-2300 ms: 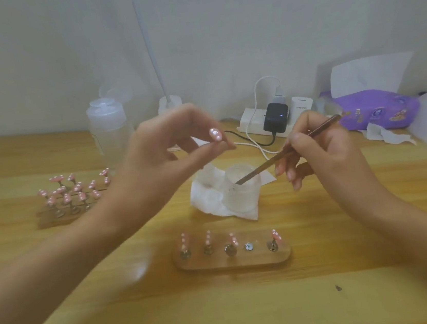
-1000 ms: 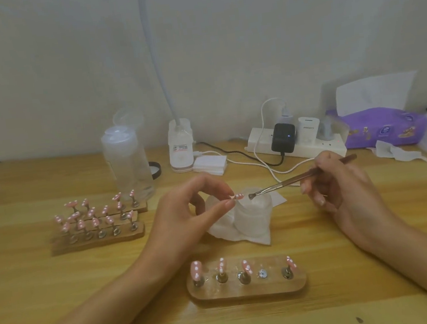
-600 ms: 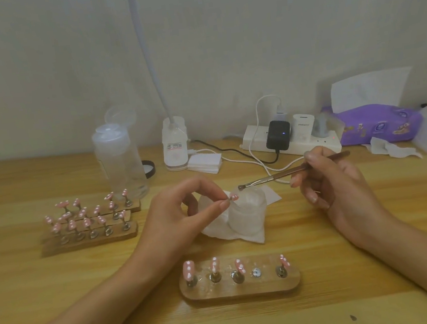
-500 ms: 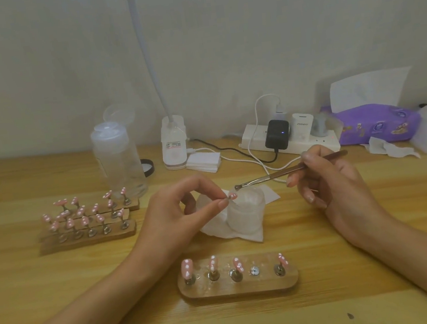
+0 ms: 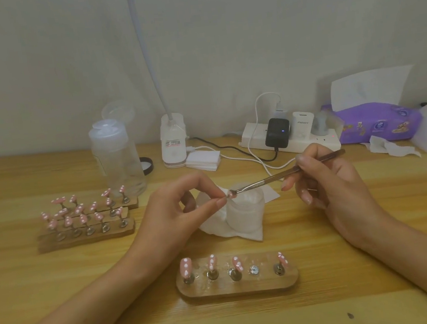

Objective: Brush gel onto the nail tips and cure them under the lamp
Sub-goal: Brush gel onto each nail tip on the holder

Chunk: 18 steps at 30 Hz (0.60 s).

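Left hand [image 5: 175,212] pinches a small pink white-dotted nail tip [image 5: 228,194] above the frosted white jar [image 5: 245,213] on the wooden counter [image 5: 87,285], while the right hand [image 5: 328,182] grips a slim metal-handled brush [image 5: 289,173] whose long axis slants down leftward, bristles meeting the tip from its right.

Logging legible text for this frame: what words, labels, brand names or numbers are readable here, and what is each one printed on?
"PISEN": grey lettering on the white charger plugged into the power strip.
Lamp base: a sticker with red and black print, too blurred to read.
Purple tissue pack: printed badges and pictures, too small and blurred to read.
No other text can be made out.
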Motion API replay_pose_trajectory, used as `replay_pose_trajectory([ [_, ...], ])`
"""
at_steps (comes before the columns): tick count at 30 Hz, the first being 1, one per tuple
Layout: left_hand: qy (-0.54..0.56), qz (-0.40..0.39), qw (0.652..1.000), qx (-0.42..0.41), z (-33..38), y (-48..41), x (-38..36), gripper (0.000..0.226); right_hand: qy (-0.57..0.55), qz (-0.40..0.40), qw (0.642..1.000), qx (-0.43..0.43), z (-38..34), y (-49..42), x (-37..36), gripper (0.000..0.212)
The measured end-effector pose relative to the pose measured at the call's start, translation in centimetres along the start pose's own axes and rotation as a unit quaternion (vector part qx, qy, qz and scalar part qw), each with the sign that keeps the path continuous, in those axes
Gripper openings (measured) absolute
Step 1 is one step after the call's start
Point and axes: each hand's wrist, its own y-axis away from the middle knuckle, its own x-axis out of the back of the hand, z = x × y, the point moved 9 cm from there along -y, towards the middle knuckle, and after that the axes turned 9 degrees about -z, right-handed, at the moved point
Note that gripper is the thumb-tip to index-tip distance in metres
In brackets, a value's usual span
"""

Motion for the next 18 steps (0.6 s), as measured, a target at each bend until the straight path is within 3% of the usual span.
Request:
replay_pose_trajectory([
  [8,-0.017,0.001,1.0,0.0,0.18,0.08,0.09,0.009,-0.003,-0.007,1.0,0.004,-0.2,0.07,-0.15,0.023],
  [15,-0.032,-0.002,0.999,-0.013,0.53,0.05,0.15,0.017,-0.007,-0.022,1.0,0.013,-0.34,0.06,-0.39,0.019],
  [18,-0.039,-0.002,0.999,-0.021,0.63,-0.09,0.28,0.013,0.0,0.004,1.0,0.002,-0.13,0.1,0.1,0.022],
])
